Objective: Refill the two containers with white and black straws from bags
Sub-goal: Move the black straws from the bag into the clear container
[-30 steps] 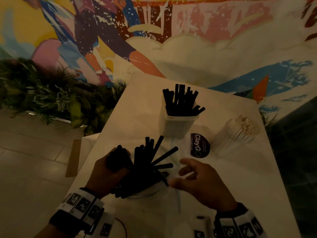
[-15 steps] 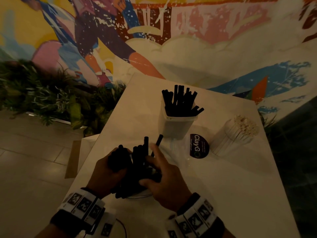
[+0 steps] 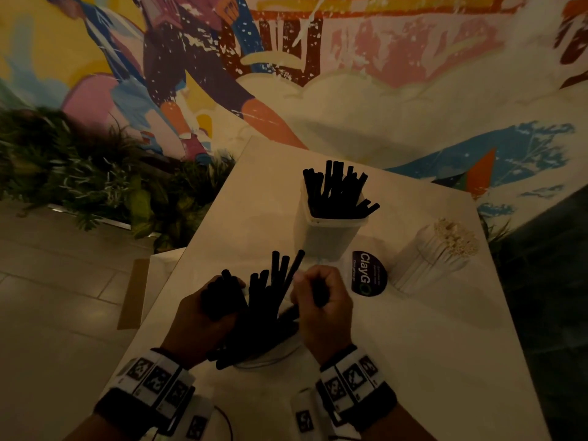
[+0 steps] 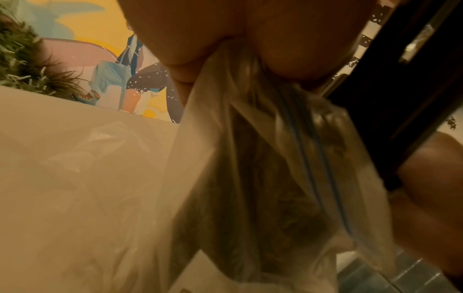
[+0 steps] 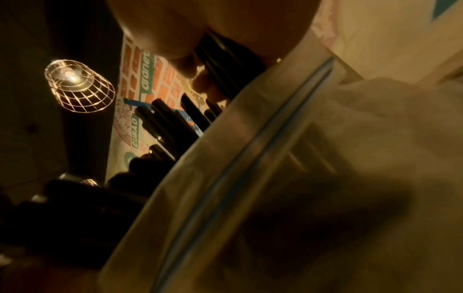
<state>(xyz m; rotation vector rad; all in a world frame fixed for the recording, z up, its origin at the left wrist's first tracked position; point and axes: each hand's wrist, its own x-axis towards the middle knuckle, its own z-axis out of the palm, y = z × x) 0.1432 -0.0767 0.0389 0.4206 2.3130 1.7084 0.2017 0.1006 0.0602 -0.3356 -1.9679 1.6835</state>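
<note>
Lower ends of the black straws (image 3: 270, 300) hidden behind both hands; wrist views blurred.

This looks like a café or a casual restaurant. A big colourful mural (image 3: 286, 58) with painted figures covers the far wall, and a strip of green plants (image 3: 79, 179) grows at its foot on the left. A white table (image 3: 429, 345) carries a round "ClayGo" sticker (image 3: 369, 273). A wire-cage lamp (image 5: 79, 86) glows dimly overhead, and the floor (image 3: 47, 297) is tiled.
</note>
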